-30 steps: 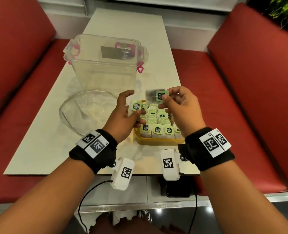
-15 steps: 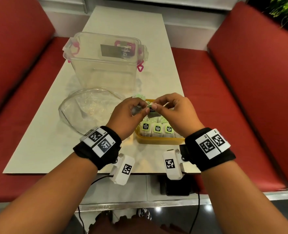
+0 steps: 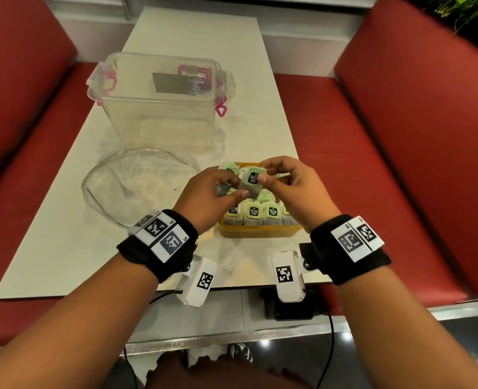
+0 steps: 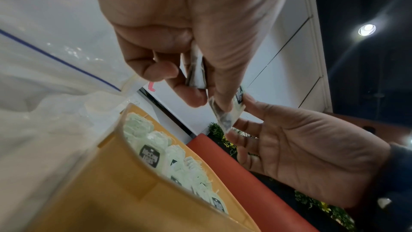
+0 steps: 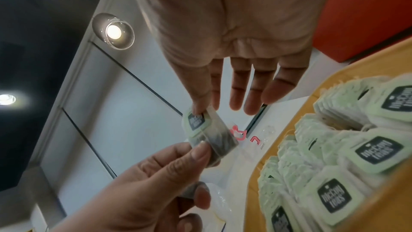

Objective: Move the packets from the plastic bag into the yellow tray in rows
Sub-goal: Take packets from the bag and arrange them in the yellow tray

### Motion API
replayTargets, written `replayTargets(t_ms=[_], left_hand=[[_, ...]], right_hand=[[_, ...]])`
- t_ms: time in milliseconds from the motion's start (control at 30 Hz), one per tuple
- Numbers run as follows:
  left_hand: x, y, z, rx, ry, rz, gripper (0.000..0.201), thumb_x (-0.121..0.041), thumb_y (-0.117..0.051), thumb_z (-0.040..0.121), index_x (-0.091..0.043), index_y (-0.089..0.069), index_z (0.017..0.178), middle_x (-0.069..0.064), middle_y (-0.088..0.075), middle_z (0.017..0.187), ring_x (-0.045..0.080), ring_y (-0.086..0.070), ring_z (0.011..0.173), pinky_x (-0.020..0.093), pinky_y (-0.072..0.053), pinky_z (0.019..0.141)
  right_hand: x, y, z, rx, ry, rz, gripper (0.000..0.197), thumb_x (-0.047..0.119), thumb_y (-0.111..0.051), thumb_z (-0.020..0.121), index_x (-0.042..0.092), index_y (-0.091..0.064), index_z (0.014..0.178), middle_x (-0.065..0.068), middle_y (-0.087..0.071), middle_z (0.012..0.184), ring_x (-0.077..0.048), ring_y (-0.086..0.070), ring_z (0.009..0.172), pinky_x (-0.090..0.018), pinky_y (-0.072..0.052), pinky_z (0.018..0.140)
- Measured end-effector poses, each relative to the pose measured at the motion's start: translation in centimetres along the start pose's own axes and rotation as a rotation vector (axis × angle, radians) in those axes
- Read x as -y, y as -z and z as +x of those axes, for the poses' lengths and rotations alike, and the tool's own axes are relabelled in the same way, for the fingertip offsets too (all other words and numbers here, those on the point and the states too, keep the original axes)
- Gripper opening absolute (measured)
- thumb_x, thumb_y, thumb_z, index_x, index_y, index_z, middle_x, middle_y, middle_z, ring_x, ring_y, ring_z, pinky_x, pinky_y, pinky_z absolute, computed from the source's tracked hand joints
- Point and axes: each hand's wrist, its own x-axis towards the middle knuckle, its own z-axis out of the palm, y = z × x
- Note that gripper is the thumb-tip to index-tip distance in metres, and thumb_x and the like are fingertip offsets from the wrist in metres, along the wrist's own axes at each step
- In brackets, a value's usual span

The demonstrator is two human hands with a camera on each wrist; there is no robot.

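Packet [image 3: 251, 181] now between both hands [image 3: 260, 189]

Both hands [image 4: 223, 105] pinch packet [image 4: 225, 119] above yellow tray [image 4: 125, 179].

The head camera looks down and forward over the white rectangular table [image 3: 64, 220]. Both wrist cameras sit close under the palms, tilted upward, sharing the yellow plastic tray [image 4: 93, 191] of green-tagged packets [image 5: 334, 195].

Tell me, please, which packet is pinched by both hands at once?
The packet raised above the yellow tray, between left hand and right hand; the others stand in rows or sit in the left hand alone.
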Motion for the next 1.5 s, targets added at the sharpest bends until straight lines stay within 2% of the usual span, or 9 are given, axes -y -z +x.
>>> replayTargets(t_ms=[167, 300, 500, 733, 867, 1000, 1100, 1300, 1500], left_hand=[[-0.2, -0.8, 0.2, 0.020, -0.032, 0.026, 0.005, -0.028, -0.071, 0.085, -0.026, -0.067, 0.088, -0.015, -0.057, 0.093, -0.002, -0.053, 0.088, 0.011, -0.040, 0.077], [0.2, -1.1, 0.3, 0.043, -0.010, -0.040, 0.009, -0.022, -0.062, 0.091, -0.019, -0.071, 0.089, -0.007, -0.066, 0.095, 0.009, -0.063, 0.090, 0.036, -0.053, 0.084], [0.9, -1.6, 0.0, 0.049, 0.021, -0.084, 0.011, -0.019, -0.061, 0.092, -0.023, -0.070, 0.087, -0.007, -0.069, 0.095, 0.013, -0.065, 0.090, 0.041, -0.053, 0.086], [1.1, -2.2, -0.1, 0.097, 0.095, -0.135, 0.032, -0.002, -0.045, 0.091, -0.026, -0.065, 0.088, -0.006, -0.065, 0.096, 0.012, -0.062, 0.068, 0.025, -0.049, 0.064], [1.2, -2.4, -0.4, 0.109, 0.128, -0.218, 0.036, 0.000, -0.038, 0.095, -0.028, -0.057, 0.106, -0.003, -0.063, 0.102, 0.011, -0.065, 0.072, 0.023, -0.047, 0.060], [1.3, -2.4, -0.4, 0.078, 0.132, -0.315, 0.053, -0.003, -0.042, 0.099, -0.034, -0.028, 0.140, 0.001, -0.066, 0.108, 0.015, -0.071, 0.082, 0.027, -0.056, 0.072], [1.2, -2.4, -0.3, 0.055, 0.151, -0.409, 0.066, -0.005, -0.050, 0.098, -0.033, -0.017, 0.147, 0.007, -0.068, 0.106, 0.017, -0.073, 0.086, 0.029, -0.057, 0.077], [0.7, -2.9, -0.5, 0.029, 0.140, -0.530, 0.061, -0.001, -0.058, 0.093, -0.029, -0.028, 0.137, 0.013, -0.065, 0.110, 0.023, -0.073, 0.087, 0.035, -0.058, 0.081], [0.4, -3.2, -0.8, 0.071, 0.093, -0.576, 0.041, -0.001, -0.061, 0.091, -0.032, -0.046, 0.113, 0.014, -0.061, 0.115, 0.027, -0.072, 0.088, 0.037, -0.058, 0.078]], right_hand=[[-0.7, 1.3, 0.2, -0.028, -0.006, 0.015, 0.008, 0.010, -0.064, 0.090, 0.015, -0.064, 0.084, -0.005, -0.062, 0.073, -0.006, -0.050, 0.055, -0.021, -0.043, 0.055], [-2.8, 3.9, 0.9, -0.047, -0.080, -0.212, 0.007, 0.014, -0.062, 0.091, 0.012, -0.063, 0.084, -0.003, -0.059, 0.071, -0.007, -0.044, 0.055, -0.029, -0.039, 0.059], [-5.0, 5.9, 0.3, 0.085, -0.218, -0.471, 0.007, 0.016, -0.063, 0.091, 0.012, -0.066, 0.086, -0.007, -0.066, 0.079, -0.016, -0.055, 0.069, -0.026, -0.042, 0.063], [-5.6, 5.3, 0.2, 0.091, -0.250, -0.454, 0.010, 0.014, -0.074, 0.081, 0.013, -0.066, 0.088, -0.005, -0.062, 0.072, -0.012, -0.053, 0.061, -0.023, -0.043, 0.059], [-5.6, 4.9, 0.1, 0.120, -0.216, -0.596, 0.025, 0.013, -0.080, 0.072, 0.021, -0.063, 0.088, 0.003, -0.060, 0.074, -0.011, -0.052, 0.062, -0.020, -0.038, 0.053], [-5.4, 4.8, 0.1, 0.083, -0.149, -0.793, 0.044, 0.023, -0.082, 0.068, 0.027, -0.061, 0.107, 0.005, -0.053, 0.089, -0.015, -0.052, 0.076, -0.028, -0.039, 0.061], [-4.8, 4.6, 0.3, 0.025, -0.117, -0.825, 0.050, 0.030, -0.080, 0.070, 0.027, -0.057, 0.114, 0.005, -0.047, 0.091, -0.017, -0.051, 0.080, -0.029, -0.038, 0.064], [-1.5, 2.3, 0.7, 0.095, 0.007, -0.520, 0.020, 0.039, -0.069, 0.084, 0.021, -0.065, 0.093, 0.002, -0.060, 0.072, -0.008, -0.055, 0.060, -0.023, -0.040, 0.053], [0.4, -0.3, 0.7, 0.117, 0.106, -0.443, 0.007, 0.022, -0.062, 0.090, 0.016, -0.065, 0.090, 0.015, -0.054, 0.069, 0.007, -0.048, 0.057, -0.008, -0.031, 0.054]])
